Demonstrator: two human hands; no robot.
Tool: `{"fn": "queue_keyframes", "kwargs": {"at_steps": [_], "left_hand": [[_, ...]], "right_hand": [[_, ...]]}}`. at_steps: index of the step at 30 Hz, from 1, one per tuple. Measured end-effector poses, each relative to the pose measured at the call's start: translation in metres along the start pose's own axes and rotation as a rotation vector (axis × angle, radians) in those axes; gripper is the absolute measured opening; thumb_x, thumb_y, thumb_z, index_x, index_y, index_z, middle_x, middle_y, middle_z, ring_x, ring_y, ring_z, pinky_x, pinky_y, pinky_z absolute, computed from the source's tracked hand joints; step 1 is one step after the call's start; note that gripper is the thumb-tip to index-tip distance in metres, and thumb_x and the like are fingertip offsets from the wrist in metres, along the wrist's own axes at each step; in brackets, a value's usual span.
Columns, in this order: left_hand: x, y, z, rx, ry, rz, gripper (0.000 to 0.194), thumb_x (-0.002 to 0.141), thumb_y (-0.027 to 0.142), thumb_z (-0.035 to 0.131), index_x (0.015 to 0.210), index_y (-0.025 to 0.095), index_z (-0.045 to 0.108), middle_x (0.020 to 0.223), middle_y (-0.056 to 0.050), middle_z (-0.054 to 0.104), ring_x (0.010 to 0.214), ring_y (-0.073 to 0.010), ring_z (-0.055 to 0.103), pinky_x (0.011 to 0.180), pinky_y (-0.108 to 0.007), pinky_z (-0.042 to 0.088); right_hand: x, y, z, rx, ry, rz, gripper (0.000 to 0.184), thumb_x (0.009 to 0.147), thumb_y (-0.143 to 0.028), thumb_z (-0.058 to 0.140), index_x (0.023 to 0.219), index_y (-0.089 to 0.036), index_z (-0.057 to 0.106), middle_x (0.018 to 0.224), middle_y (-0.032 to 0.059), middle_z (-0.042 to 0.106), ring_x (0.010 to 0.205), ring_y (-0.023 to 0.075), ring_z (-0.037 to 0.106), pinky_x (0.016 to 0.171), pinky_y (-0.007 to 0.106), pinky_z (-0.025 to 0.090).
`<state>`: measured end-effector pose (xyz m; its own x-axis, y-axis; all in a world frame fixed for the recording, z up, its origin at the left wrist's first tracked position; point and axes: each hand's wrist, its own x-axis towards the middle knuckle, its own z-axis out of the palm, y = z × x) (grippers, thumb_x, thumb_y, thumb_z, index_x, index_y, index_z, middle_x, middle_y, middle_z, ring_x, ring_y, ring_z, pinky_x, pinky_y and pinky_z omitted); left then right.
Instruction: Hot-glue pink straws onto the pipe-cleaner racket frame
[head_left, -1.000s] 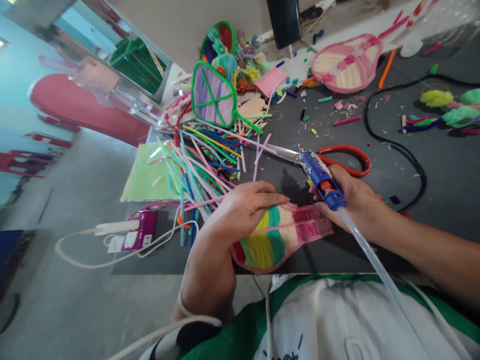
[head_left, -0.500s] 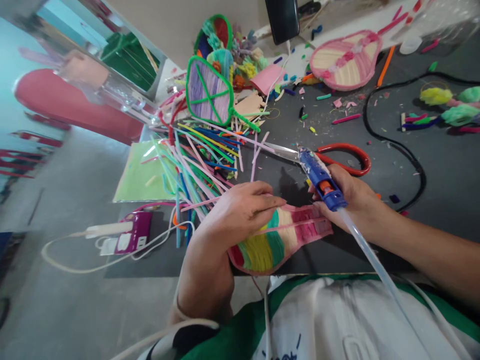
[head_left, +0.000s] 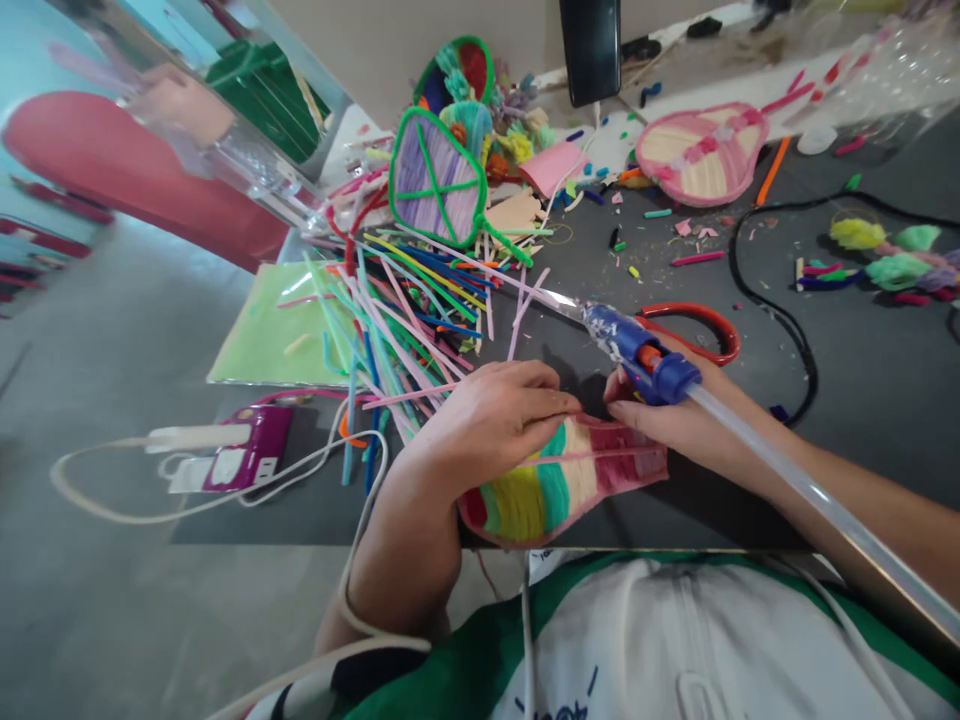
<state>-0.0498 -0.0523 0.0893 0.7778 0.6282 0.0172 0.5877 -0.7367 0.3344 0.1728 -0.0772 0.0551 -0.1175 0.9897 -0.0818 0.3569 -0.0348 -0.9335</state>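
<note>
A striped pipe-cleaner craft piece (head_left: 577, 490) with a pink border lies by the near table edge, banded in red, yellow, teal, cream and pink. My left hand (head_left: 491, 425) grips its left part, fingers together over the far edge. A thin pink strip runs lengthwise across its face. In my right hand (head_left: 694, 425) is a blue hot glue gun (head_left: 637, 350), its nozzle towards the scissors. From its back end a long clear glue stick (head_left: 795, 480) sticks out. The right thumb and fingertips are at the piece's upper right edge; whether they touch it I cannot tell.
Red-handled scissors (head_left: 731, 345) lie just beyond the glue gun. Loose pipe cleaners (head_left: 405, 340) spread left of them. A green-edged purple piece (head_left: 439, 185) and a pink-cream piece (head_left: 701, 155) sit farther back. A purple power adapter (head_left: 255, 450) with white cables is at left, and a black cord (head_left: 780, 310) curves at right.
My right hand has turned and shifted slightly left with the glue gun, so the glue stick now slants farther right. My left hand stays on the striped piece. The camera view has moved a little.
</note>
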Motion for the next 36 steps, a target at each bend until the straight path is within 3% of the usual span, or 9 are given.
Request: {"fn": "queue_keyframes", "kwargs": {"at_steps": [4,12,20,25,36], "left_hand": [[0.000,0.003,0.000,0.014,0.015,0.022,0.027,0.091,0.021,0.052,0.107,0.023,0.074,0.101,-0.005,0.068,0.090,-0.0175,0.066,0.079,-0.029,0.049],[0.003,0.005,0.001,0.013,0.055,0.045,0.026,0.091,0.021,0.051,0.105,0.020,0.073,0.099,-0.006,0.069,0.089,-0.0184,0.067,0.075,-0.029,0.050],[0.004,0.005,0.000,0.020,-0.034,-0.018,0.028,0.092,0.022,0.048,0.110,0.016,0.069,0.099,-0.007,0.069,0.092,-0.0201,0.066,0.079,-0.031,0.050],[0.004,0.004,0.001,-0.018,-0.051,-0.056,0.027,0.091,0.022,0.049,0.110,0.012,0.066,0.102,-0.009,0.067,0.098,-0.0209,0.063,0.086,-0.033,0.049],[0.005,0.004,0.001,-0.095,-0.067,-0.060,0.019,0.091,0.019,0.049,0.099,0.019,0.066,0.098,-0.005,0.066,0.096,-0.0181,0.062,0.085,-0.030,0.048]], "right_hand": [[0.002,-0.008,0.003,-0.056,-0.069,0.111,0.016,0.065,-0.016,0.067,0.077,-0.023,0.059,0.076,-0.0018,0.068,0.071,0.0193,0.067,0.068,0.032,0.050],[-0.002,-0.024,0.005,-0.237,-0.053,0.173,0.012,0.066,-0.016,0.064,0.076,-0.021,0.059,0.078,0.0016,0.069,0.074,0.0212,0.066,0.068,0.031,0.048],[-0.005,-0.012,0.011,-0.310,-0.003,0.110,0.014,0.064,-0.021,0.062,0.077,-0.023,0.060,0.079,0.0023,0.069,0.081,0.0256,0.067,0.073,0.035,0.047],[-0.006,-0.007,0.011,-0.248,-0.020,0.040,0.011,0.065,-0.020,0.060,0.076,-0.023,0.058,0.079,0.0023,0.070,0.078,0.0223,0.066,0.072,0.032,0.048],[-0.006,-0.010,0.010,-0.234,-0.079,0.022,0.009,0.067,-0.016,0.059,0.074,-0.022,0.057,0.078,0.0018,0.069,0.074,0.0197,0.064,0.069,0.029,0.046]]}}
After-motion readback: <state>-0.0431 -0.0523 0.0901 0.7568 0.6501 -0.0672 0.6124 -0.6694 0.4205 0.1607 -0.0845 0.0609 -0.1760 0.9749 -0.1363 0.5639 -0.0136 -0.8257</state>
